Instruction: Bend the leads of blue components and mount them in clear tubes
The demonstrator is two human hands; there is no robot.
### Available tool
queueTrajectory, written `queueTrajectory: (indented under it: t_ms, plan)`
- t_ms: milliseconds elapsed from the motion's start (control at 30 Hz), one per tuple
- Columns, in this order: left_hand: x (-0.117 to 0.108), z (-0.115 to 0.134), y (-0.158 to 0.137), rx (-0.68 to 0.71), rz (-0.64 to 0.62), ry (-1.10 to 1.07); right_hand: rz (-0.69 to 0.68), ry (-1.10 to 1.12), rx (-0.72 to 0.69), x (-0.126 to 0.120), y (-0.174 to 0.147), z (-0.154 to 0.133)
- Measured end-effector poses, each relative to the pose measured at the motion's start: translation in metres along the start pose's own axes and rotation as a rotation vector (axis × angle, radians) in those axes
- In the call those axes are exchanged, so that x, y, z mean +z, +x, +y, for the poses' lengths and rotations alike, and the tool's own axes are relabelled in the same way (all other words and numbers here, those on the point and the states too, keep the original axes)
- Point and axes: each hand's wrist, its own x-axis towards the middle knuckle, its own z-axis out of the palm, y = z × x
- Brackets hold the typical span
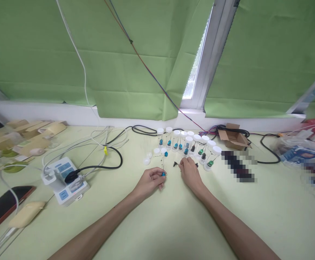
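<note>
My left hand point(152, 181) is closed in a pinch on a small blue piece with a thin wire stem point(163, 174), the stem pointing up. Another blue piece point(166, 154) with a thin stem lies just beyond it. My right hand point(189, 172) rests on the table with fingers curled down and together; what they hold, if anything, is hidden. Small black pieces point(175, 164) lie beside it. Behind the hands stand several clear vials point(176, 141) with white caps, holding blue, green or dark stemmed pieces. Loose white caps point(147, 161) sit left of these.
A white power strip point(70, 184) with plugs and cables is at the left, near a dark phone-like device point(7, 206). An opened cardboard box point(233, 136) and black cables stand at the back right. A plastic bag point(298, 150) lies farther right.
</note>
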Motion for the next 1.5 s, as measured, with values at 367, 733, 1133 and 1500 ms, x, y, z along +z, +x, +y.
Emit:
queueTrajectory:
  t_ms: [367, 733, 1133, 1500]
  plan:
    - [0.0, -0.001, 0.0, 0.006, -0.003, 0.012, 0.025, -0.204, -0.082, 0.005, 0.0, 0.0]
    - [0.002, 0.003, -0.001, -0.001, 0.007, 0.02, 0.108, -0.018, -0.07, 0.003, 0.0, -0.002]
    - [0.002, 0.005, -0.001, 0.034, 0.034, -0.028, 0.196, 0.24, -0.254, -0.003, -0.006, -0.017]
    - [0.002, 0.003, -0.001, 0.053, 0.026, -0.022, 0.179, 0.34, -0.37, -0.005, -0.013, -0.026]
